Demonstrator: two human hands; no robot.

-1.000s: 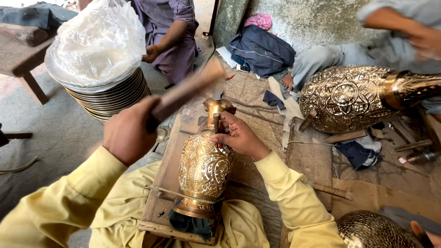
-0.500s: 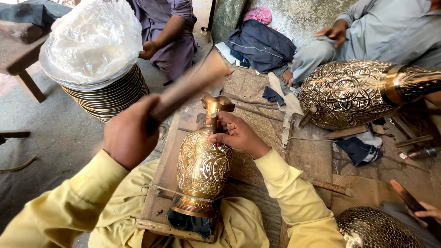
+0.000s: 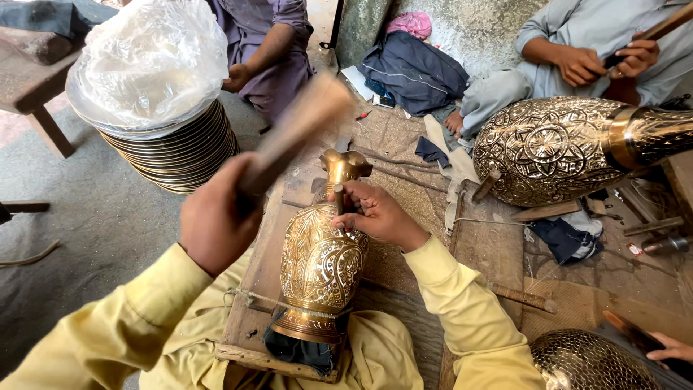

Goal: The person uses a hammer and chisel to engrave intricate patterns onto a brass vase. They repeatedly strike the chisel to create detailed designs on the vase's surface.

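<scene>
1. Brass vase [image 3: 321,267] is lying on a wooden board [image 3: 253,289] across the person's lap.
2. Left hand [image 3: 216,220] is gripping a blurred wooden mallet [image 3: 292,133] — fingers wrapped shut around the handle.
3. Right hand [image 3: 375,213] is pinching a small chisel [image 3: 338,198] against the vase's neck — fingertips pressed together.

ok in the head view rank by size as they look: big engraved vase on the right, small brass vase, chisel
1. big engraved vase
2. small brass vase, though it sits nearer the camera
3. chisel, mostly hidden in the right hand
</scene>
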